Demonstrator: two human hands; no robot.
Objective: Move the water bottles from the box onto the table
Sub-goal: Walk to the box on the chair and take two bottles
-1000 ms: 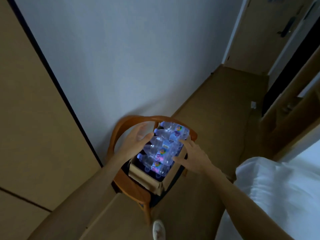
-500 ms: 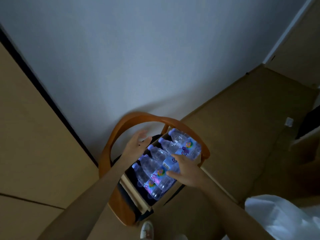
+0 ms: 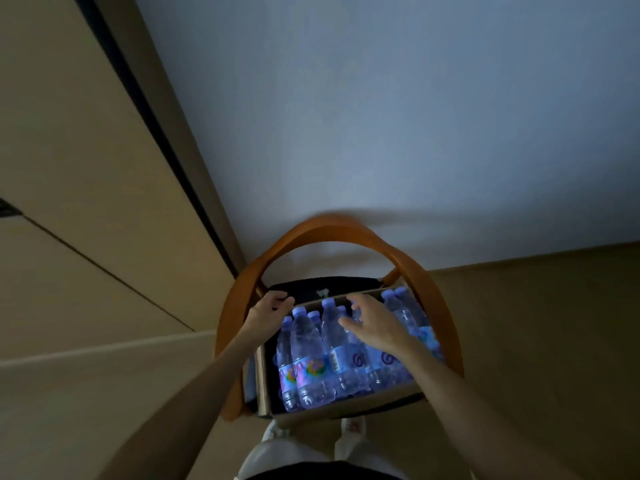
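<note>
An open cardboard box sits on the dark seat of a wooden chair. Several clear water bottles with blue caps and colourful labels lie side by side in it, caps pointing toward the wall. My left hand rests at the box's far left corner, fingers curled over the edge. My right hand hovers over the middle bottles with fingers spread; whether it touches them I cannot tell. The bottles under my right hand are partly hidden.
The chair's curved orange backrest arches around the box against a pale wall. A beige cabinet panel stands at the left. Brown floor stretches right. My feet in pale shoes stand right before the chair.
The view has swung so the chair and box now face me squarely. My right hand moved further over the bottles toward their caps and opened out. My left hand stayed at the box's far left corner.
</note>
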